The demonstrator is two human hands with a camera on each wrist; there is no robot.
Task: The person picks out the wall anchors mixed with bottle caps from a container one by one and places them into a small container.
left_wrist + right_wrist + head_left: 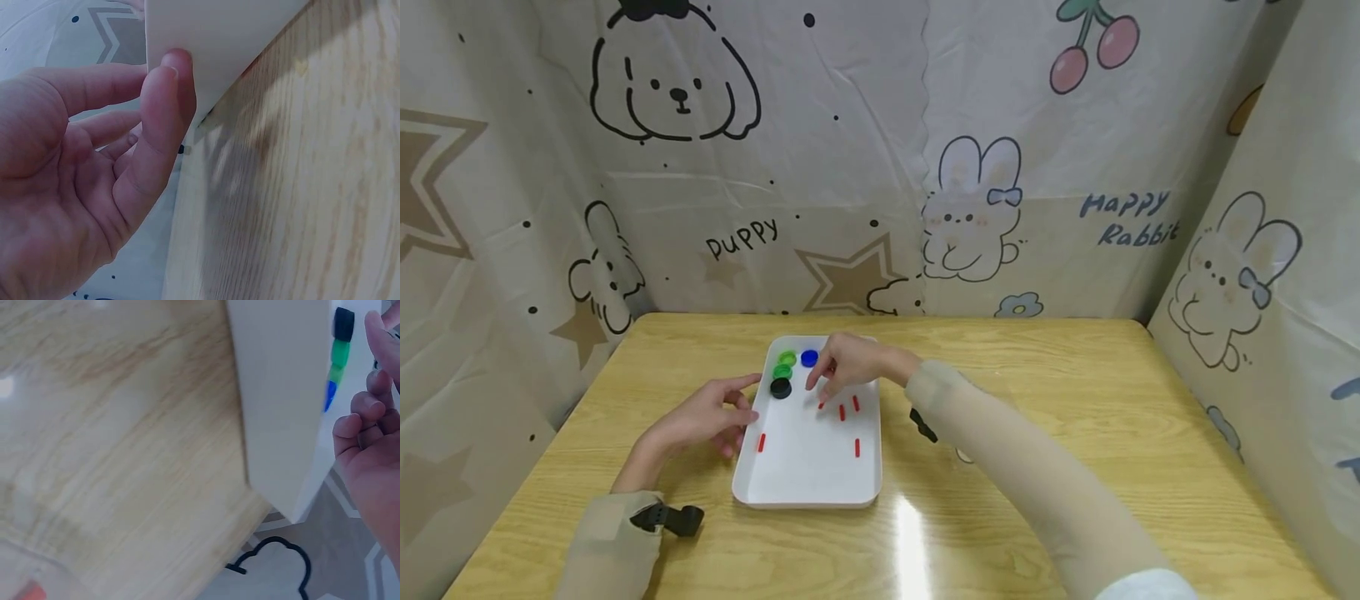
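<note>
Left hand, relaxed, touches tray; right hand, fingertips parted, overhangs sticks its wrist view misses.

Your shallow white rectangular tray lies flat before you; inside, you see short, slim red sticks, scattered apart, one mostly hidden.

A glossy, light yellow-brown wood-grain table with rounded far corners carries the things, a bright streak of reflected light on its near part. Left of its middle lies a shallow, white, rectangular tray with rounded corners and a raised rim, flat, its long sides running from near to far. Right of it is a transparent, colourless object, cut off by the right wrist view's corner.
</note>
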